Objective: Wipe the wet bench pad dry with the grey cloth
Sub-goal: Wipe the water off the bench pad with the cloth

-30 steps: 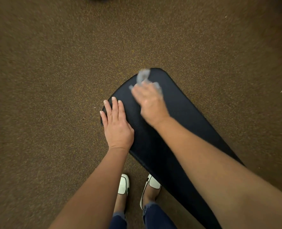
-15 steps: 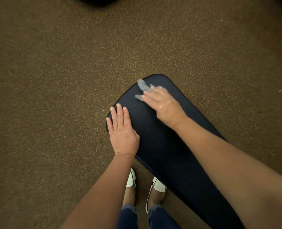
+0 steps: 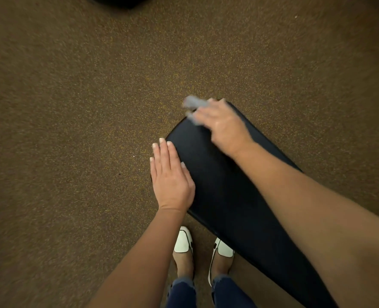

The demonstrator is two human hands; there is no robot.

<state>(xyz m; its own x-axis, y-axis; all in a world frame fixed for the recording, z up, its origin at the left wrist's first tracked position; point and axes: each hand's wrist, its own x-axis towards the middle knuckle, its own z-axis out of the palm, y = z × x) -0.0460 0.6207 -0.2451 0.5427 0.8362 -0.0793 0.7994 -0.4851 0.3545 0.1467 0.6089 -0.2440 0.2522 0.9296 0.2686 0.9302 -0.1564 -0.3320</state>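
The big brown floor (image 3: 77, 134) is all around, flat and bare, so there is lots of room to move on every side. A dark shape (image 3: 119, 0) peeks in at the far edge, well away.

The long black bench pad (image 3: 224, 196) runs from the near right up to a round end in the middle. Its left edge sits just over two white shoes (image 3: 184, 242).

The right hand (image 3: 223, 124) is at the far round end of the pad, closed on the grey cloth (image 3: 193, 105). The hand and cloth look blurry. Part of the cloth pokes out past the far end.

The left hand (image 3: 169, 174) lies flat and open, holding nothing, on the left edge of the pad, with its fingertips (image 3: 161, 141) out past the edge.

To wipe well, I think the right hand should press the cloth flat and rub along the pad toward the near end, going over each strip. The round far edge needs care so the cloth does not slip off. The left hand will need to move so its spot gets dried too.
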